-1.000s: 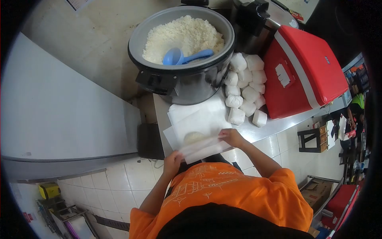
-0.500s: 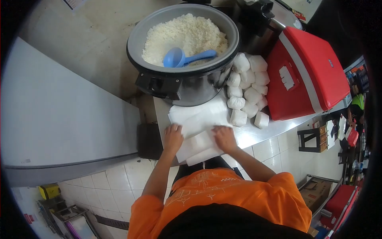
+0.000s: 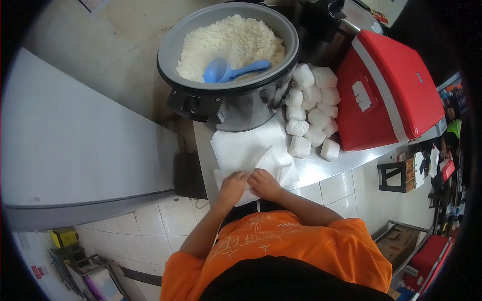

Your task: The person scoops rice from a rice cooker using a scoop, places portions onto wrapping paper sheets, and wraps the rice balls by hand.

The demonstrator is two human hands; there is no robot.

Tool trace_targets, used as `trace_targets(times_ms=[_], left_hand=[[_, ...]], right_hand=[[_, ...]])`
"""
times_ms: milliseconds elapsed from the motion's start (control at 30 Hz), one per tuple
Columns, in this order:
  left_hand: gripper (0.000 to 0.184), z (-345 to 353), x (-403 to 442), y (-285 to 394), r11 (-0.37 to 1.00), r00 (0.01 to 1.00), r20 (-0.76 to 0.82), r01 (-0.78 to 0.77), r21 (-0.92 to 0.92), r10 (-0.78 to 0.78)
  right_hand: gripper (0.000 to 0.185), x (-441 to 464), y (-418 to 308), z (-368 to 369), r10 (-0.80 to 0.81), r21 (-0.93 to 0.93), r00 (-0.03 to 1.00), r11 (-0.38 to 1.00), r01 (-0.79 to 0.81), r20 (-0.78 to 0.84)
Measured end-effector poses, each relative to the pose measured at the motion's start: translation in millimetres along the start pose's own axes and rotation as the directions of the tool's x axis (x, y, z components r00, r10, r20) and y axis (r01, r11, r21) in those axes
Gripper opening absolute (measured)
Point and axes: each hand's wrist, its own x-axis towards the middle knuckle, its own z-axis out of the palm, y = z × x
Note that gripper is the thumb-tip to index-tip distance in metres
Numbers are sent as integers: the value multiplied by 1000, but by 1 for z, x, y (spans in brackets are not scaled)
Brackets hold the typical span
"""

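Observation:
My left hand [image 3: 233,188] and my right hand [image 3: 264,184] are close together at the counter's front edge, fingers closed on a folded sheet of white paper [image 3: 267,159]. The rice portion is hidden by the paper and hands. Under them lies a stack of white paper sheets [image 3: 231,148]. Behind the stack stands a large cooker [image 3: 241,108] full of white rice [image 3: 226,40], with a blue scoop [image 3: 218,71] resting in it. Several white wrapped bundles [image 3: 317,119] are piled to the right of the cooker.
A red cooler box [image 3: 386,95] stands right of the bundles on the metal counter [image 3: 321,173]. A second cooker [image 3: 326,30] is at the back. A large pale cabinet [image 3: 85,140] is on the left. Shelves and a cardboard box [image 3: 397,243] are at the far right.
The paper has been folded over the flat rice portion, which is now out of sight. Both hands first moved apart onto the paper, then came together over it.

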Motion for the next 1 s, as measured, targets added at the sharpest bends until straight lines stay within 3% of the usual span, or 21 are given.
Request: trace_targets(times_ms=[67,133,200,233,267,300,333,367,400,467,500,533,567,667,733,767,800,833,933,967,1000], left_hand=[[23,16,-17,13,1000,995,-102,16,-1,-16],[29,29,-28,20,991,964,-242,90,-102,-113],[30,35,-37,27,993,952,-287,90,-79,-109],[32,38,-40,29,995,941,-324,82,-56,-95],[32,36,-43,32,994,939,-328,90,-56,-104],[33,32,-46,35,994,956,-276,111,21,-101],[35,31,-48,37,987,969,-224,127,98,-102],[35,32,-49,40,986,967,-228,136,98,-111],[38,34,-51,42,982,965,-218,171,86,-149],[41,40,-52,44,975,960,-202,211,72,-193],[41,45,-51,43,952,937,-171,290,-98,-304],[41,50,-51,40,894,906,-123,364,-260,-404],[41,56,-55,39,893,905,-122,368,-258,-408],[37,68,-66,32,947,910,-269,290,-137,-317],[30,76,-71,31,934,821,-447,335,-126,-355],[30,78,-71,28,933,820,-447,337,-130,-358],[26,78,-71,23,928,809,-474,369,-52,-349],[22,78,-72,17,915,798,-500,402,26,-336],[15,65,-69,-2,927,832,-412,356,-117,-371],[15,62,-66,-10,928,831,-416,354,-117,-370],[13,60,-62,-20,915,847,-345,372,-157,-404]], right_hand=[[35,-3,6,6,103,253,994,962,-105,23],[43,-16,18,11,118,228,990,964,-133,80],[51,-19,24,-4,132,200,981,967,-158,139],[52,-16,27,-22,269,24,883,953,-301,384],[53,-16,30,-35,417,-184,707,904,-385,571],[49,-31,42,-32,401,-321,844,901,-293,356],[46,-33,47,-28,412,-120,909,907,-403,59],[44,-33,51,-27,447,110,862,894,-434,-238],[44,-24,41,-36,443,111,866,897,-429,-233],[44,-4,13,-43,113,263,984,962,-74,-136],[49,0,9,-26,-129,281,983,946,162,-134],[49,-2,0,-12,-109,279,994,954,109,-17],[49,-5,-7,-4,-87,269,991,961,58,98],[49,-14,4,0,22,169,995,985,-38,95],[50,-31,25,2,42,123,997,991,-50,67],[51,-34,33,-3,60,74,998,995,-62,33],[39,-35,38,-9,14,-61,1000,998,-15,-10],[39,-33,45,-8,12,-63,1000,998,-13,-8],[14,-16,61,-10,-32,-71,999,997,33,19],[14,-4,59,-18,-36,-74,999,997,37,17],[19,10,56,-27,126,-120,979,987,-107,159]])
